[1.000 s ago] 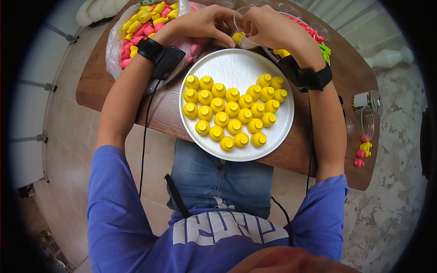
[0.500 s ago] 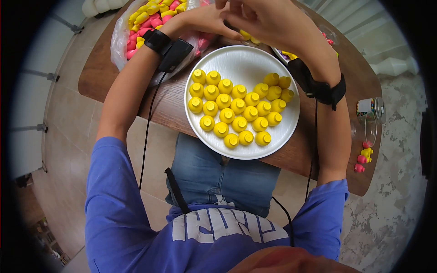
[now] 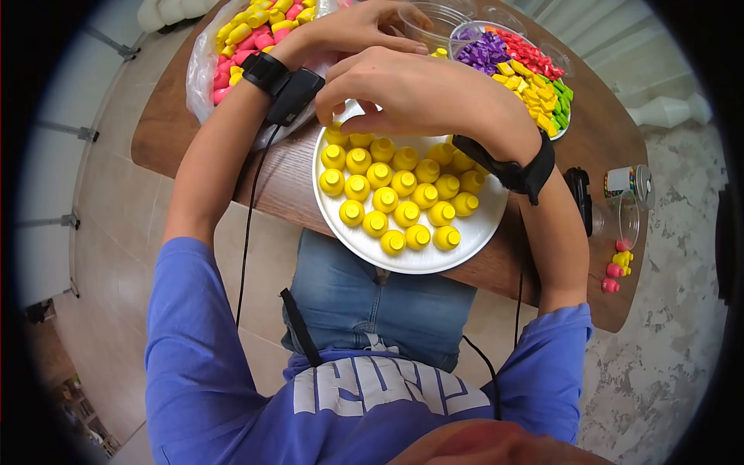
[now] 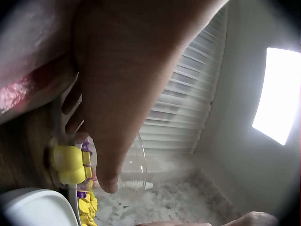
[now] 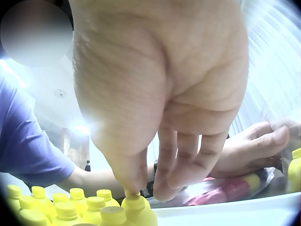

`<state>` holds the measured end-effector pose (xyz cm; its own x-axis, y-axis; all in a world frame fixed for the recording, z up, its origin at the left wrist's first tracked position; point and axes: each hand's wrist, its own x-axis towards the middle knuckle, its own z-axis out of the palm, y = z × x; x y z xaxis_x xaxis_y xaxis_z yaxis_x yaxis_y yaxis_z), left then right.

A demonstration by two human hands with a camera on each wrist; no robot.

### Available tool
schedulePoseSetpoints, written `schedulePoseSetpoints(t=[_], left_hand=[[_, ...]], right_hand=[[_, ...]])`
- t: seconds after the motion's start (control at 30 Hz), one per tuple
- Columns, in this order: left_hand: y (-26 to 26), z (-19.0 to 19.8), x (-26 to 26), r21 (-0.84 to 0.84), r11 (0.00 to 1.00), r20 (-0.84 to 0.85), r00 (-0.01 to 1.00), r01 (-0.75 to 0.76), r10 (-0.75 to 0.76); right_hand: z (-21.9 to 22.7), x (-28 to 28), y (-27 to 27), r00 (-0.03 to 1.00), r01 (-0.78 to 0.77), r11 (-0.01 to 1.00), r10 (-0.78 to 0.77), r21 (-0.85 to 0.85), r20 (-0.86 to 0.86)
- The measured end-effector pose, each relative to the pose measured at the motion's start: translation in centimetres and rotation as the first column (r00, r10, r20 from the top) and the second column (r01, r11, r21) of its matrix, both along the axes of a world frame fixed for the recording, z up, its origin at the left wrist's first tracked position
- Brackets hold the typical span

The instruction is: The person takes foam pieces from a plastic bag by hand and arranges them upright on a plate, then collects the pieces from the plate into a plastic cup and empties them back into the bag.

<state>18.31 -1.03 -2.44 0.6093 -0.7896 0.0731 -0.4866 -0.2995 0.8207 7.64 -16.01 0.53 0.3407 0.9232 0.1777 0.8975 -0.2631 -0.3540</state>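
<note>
In the head view a round white tray (image 3: 484, 232) carries several yellow bottle-shaped pieces (image 3: 385, 199) in rows. My right hand (image 3: 411, 91) reaches over its far left part; in the right wrist view the thumb and fingertips pinch the cap of a yellow bottle (image 5: 137, 213) at the group's edge. Beyond the tray, my left hand (image 3: 364, 29) holds a tilted clear cup (image 3: 438, 22) at its left side, thumb nearer the tray. In the left wrist view more yellow bottles (image 4: 69, 165) stand beside that hand's fingers.
A plastic bag (image 3: 203, 81) of pink and yellow pieces lies at the far left. Right of the cup, a plate holds purple (image 3: 482, 53), red, yellow and green wrapped pieces. A lidded jar (image 3: 620, 181), a clear cup and small pink and yellow pieces are at the right edge.
My right hand has moved from beside the left hand, down and left, onto the far left bottle on the tray. The coloured plate is now uncovered. The left hand stays near the clear cup.
</note>
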Motion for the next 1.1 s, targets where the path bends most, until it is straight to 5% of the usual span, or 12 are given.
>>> schedulePoseSetpoints(t=[0.2,0.33,0.37,0.4,0.43,0.5,0.53,0.6,0.7,0.73,1.1], left_hand=[[0.1,-0.5,0.4,-0.075,0.993,-0.031,0.995,0.089,-0.092],[0.1,-2.0,2.9,-0.18,0.969,-0.056,0.981,0.171,-0.184],[0.0,-0.7,1.5,-0.08,0.992,-0.09,0.99,0.1,-0.107],[0.0,0.8,0.0,0.022,0.999,-0.116,0.993,0.03,-0.028],[-0.2,2.4,-1.6,0.125,0.992,-0.133,0.99,-0.037,0.054],[-0.4,4.3,-3.4,0.325,0.932,-0.143,0.966,-0.158,0.214],[-0.4,3.5,-2.9,0.322,0.934,-0.144,0.967,-0.158,0.213],[0.0,1.1,-1.0,0.014,1.0,0.029,1.0,0.008,-0.008],[0.0,0.3,-0.2,-0.02,0.999,-0.015,0.999,0.045,-0.045],[-0.1,0.4,-0.4,-0.015,0.999,-0.016,0.999,0.051,-0.051],[0.0,0.1,-0.3,0.037,0.998,0.051,0.997,-0.052,0.05]], right_hand=[[0.6,0.2,-0.1,0.999,0.045,0.996,-0.046,-0.081,-0.017],[1.8,1.2,-1.7,0.998,0.058,0.991,-0.055,0.124,-0.024],[2.8,1.2,-2.4,0.995,0.1,0.966,-0.103,0.238,-0.002],[4.1,0.9,-3.2,0.973,0.223,0.958,-0.23,0.179,0.023],[6.5,0.4,-4.1,0.972,0.107,0.938,-0.169,0.33,0.164],[7.7,0.5,-5.7,0.903,0.429,0.838,-0.41,0.338,-0.132],[7.6,0.9,-6.3,0.902,0.43,0.839,-0.411,0.335,-0.13],[6.7,2.5,-7.3,0.744,0.644,0.716,-0.668,0.27,-0.005],[4.1,4.2,-8.0,0.801,0.52,0.812,-0.571,0.265,0.178],[4.4,3.7,-7.3,0.755,0.627,0.771,-0.637,0.113,0.157],[2.3,4.1,-6.9,0.728,0.668,0.742,-0.668,0.058,0.152]])
